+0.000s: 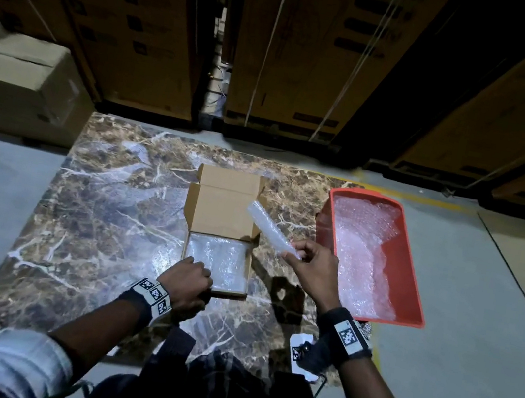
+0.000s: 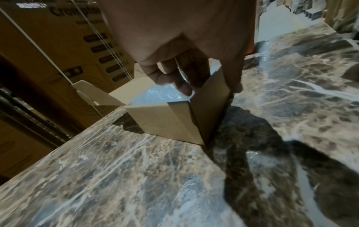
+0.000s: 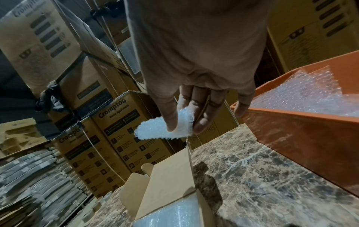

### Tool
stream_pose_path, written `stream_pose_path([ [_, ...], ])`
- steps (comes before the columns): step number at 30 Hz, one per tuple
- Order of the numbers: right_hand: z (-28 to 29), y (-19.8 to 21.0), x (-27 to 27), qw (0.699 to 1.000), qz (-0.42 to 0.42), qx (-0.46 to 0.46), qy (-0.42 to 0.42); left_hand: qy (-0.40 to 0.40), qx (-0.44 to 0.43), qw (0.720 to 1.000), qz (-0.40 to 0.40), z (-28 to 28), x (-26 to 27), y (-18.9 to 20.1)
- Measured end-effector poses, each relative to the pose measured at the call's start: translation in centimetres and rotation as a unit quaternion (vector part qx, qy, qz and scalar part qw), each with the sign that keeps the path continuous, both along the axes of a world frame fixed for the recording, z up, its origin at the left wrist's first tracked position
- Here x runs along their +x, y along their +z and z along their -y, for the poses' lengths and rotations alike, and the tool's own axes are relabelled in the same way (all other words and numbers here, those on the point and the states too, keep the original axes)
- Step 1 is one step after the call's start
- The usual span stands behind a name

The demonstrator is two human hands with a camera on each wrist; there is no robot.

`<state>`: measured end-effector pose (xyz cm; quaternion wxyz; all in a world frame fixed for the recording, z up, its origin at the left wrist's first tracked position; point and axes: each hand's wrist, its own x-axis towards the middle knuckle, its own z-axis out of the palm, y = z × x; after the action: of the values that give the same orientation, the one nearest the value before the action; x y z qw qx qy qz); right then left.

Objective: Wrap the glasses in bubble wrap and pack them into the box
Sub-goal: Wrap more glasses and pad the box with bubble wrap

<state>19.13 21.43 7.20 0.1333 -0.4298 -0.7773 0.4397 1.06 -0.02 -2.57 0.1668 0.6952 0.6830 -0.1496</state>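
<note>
The left hand (image 1: pixel 188 282) is nearest, its grip curled over the near left corner of the box (image 1: pixel 222 227), fingers inside, thumb outside. The marble table (image 1: pixel 104 224) carries the open box at its middle and the red tray (image 1: pixel 416 269) of bubble wrap (image 1: pixel 360 250) along its right edge. The right hand (image 1: pixel 313 270) pinches one end of a wrapped roll (image 1: pixel 268 228) above the box; the glass within cannot be made out. Wrapped bundles (image 1: pixel 219 259) fill the box.

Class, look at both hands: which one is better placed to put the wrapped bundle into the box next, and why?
Right. The right hand already pinches the wrapped bundle in the air just above the open box. The left hand grips the box's near corner, steadying it.
</note>
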Motion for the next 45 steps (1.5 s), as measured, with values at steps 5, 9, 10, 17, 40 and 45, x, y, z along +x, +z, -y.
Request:
stream_pose_path([
  [5,0.2,0.3,-0.7,0.998,-0.016,-0.053,-0.001,0.04,0.014,0.999,0.002,-0.6,0.5,-0.3],
  [9,0.3,0.6,-1.7,0.999,-0.018,-0.05,0.01,0.044,0.015,0.999,0.009,0.0,-0.2,0.1],
  [10,0.3,0.7,-1.9,0.999,-0.019,-0.049,0.012,0.045,0.018,0.999,0.008,0.3,-0.6,0.1],
  [17,0.7,1.3,-2.7,0.998,-0.015,-0.038,0.038,0.182,0.053,0.98,-0.059,3.7,-5.8,0.0],
  [40,3.1,-1.9,-6.1,0.98,0.075,-0.037,0.18,0.548,-0.034,0.8,0.241,3.4,-5.5,-0.3],
  [45,3.5,-1.9,-6.9,0.972,0.087,-0.024,0.216,0.543,0.045,0.818,0.186,3.2,-6.2,0.0],
])
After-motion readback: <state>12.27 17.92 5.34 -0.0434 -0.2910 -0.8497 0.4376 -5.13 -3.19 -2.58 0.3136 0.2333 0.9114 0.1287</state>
